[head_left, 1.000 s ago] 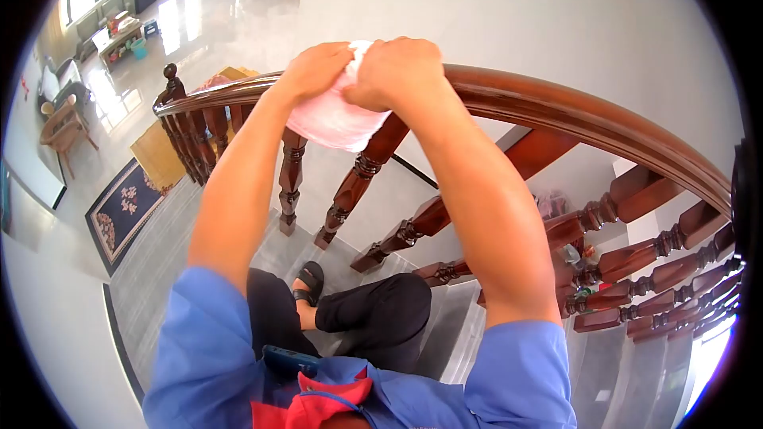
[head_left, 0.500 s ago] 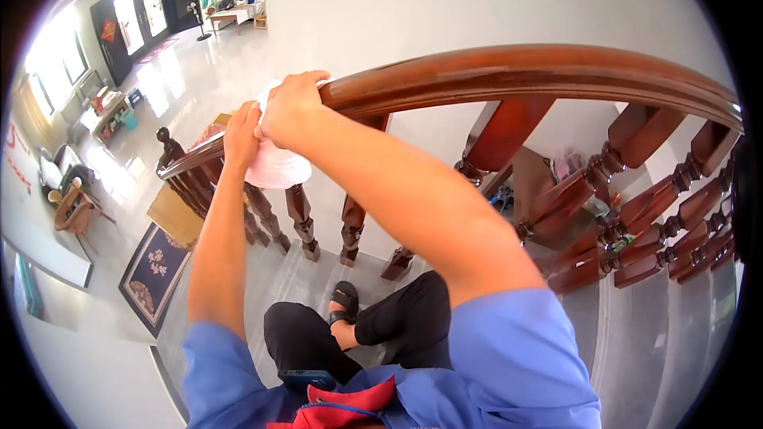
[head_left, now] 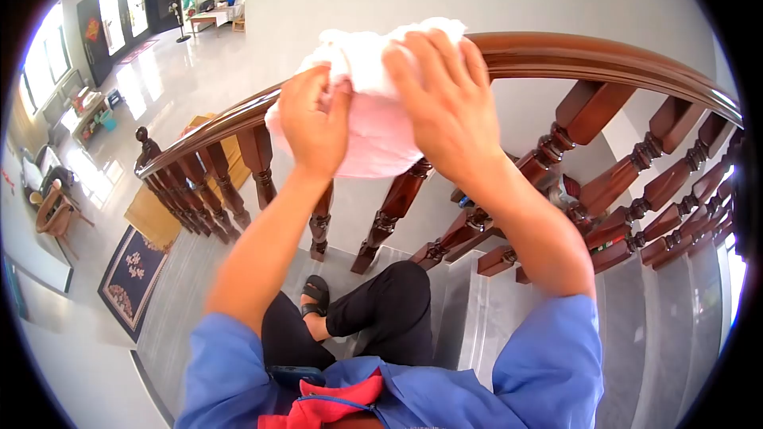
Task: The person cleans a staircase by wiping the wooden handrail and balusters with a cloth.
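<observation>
A pale pink cloth (head_left: 377,139) is draped over the brown wooden handrail (head_left: 588,56) and hangs down on the near side. My left hand (head_left: 315,123) grips the cloth's left part, its fingers curled into the fabric. On the right part of the cloth, my right hand (head_left: 447,99) bends over the top of the rail with its fingers a little apart, holding the fabric against the wood. The stretch of rail under the cloth is hidden.
Turned wooden balusters (head_left: 393,214) stand below the rail. Grey stairs (head_left: 628,326) descend on the right. My sandalled foot (head_left: 315,294) rests on the floor near a dark patterned mat (head_left: 135,278). A wooden chair (head_left: 60,210) is at the left, and a double door (head_left: 123,12) lies far back.
Both hands and the cloth have moved right along the handrail. My hands, close together before, are now apart, and more of the cloth shows between them.
</observation>
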Demonstrator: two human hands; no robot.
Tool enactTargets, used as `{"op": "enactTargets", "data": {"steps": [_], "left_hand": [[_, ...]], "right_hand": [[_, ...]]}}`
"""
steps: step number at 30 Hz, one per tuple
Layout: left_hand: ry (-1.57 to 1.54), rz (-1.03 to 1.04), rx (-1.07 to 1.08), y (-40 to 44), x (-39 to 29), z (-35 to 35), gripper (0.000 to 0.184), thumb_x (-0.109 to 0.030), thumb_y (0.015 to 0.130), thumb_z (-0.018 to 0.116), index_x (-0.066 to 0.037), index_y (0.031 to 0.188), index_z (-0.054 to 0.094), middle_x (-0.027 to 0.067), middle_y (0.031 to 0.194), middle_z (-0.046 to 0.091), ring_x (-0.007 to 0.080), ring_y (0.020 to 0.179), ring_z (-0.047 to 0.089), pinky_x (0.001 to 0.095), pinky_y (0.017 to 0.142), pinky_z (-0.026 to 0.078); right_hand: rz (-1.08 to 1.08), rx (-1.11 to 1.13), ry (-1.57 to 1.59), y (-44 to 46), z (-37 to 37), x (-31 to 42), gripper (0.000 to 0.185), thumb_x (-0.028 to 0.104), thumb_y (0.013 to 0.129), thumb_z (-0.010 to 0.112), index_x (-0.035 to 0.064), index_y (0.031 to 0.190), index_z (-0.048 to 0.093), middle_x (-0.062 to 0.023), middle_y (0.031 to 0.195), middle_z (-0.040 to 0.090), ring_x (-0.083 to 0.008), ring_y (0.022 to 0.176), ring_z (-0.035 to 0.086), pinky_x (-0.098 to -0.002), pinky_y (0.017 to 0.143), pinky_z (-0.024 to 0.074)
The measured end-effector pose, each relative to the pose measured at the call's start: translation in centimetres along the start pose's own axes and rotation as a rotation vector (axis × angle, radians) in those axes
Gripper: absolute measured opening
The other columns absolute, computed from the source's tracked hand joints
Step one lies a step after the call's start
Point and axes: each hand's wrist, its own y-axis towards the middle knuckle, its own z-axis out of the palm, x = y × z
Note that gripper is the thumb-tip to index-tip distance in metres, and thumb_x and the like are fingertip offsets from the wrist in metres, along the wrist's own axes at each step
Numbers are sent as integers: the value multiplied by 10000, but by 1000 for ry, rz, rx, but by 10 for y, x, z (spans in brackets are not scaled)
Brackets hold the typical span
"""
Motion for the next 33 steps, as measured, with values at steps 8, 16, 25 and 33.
{"op": "enactTargets", "data": {"steps": [8, 16, 25, 33], "left_hand": [[-373, -225, 174, -49, -75, 46, 223, -53, 899, 697, -10, 1117, 695, 150, 1027, 716, 319, 995, 674, 402, 867, 520], [-1213, -744, 444, -36, -90, 59, 477, -329, 1124, 380, 48, 1336, 579, 94, 1304, 636, 193, 1241, 566, 343, 1110, 397], [-641, -263, 254, -60, -65, 99, 557, -435, 1136, 315, -6, 1022, 651, 53, 952, 663, 147, 883, 595, 308, 789, 472], [-469, -591, 492, -197, 11, 56, 467, -350, 1128, 382, 28, 1134, 658, 125, 1151, 673, 176, 1059, 596, 330, 924, 465]], "right_hand": [[417, -499, 150, -100, 23, -11, 518, -30, 822, 632, 9, 1338, 617, -217, 1340, 597, -372, 1253, 564, -499, 1089, 408], [808, -235, 1473, -96, 40, -26, 877, 110, 786, 599, -91, 1575, 272, -253, 1545, 427, -317, 1476, 384, -396, 1215, 290], [991, -574, 1173, -58, 59, 8, 693, 436, 986, 642, -44, 1446, 450, -177, 1321, 607, -279, 1196, 597, -390, 1043, 454], [1050, -456, 1195, -161, 140, 110, 699, 252, 902, 709, -51, 1455, 408, -251, 1364, 531, -398, 1236, 562, -468, 1063, 440]]}}
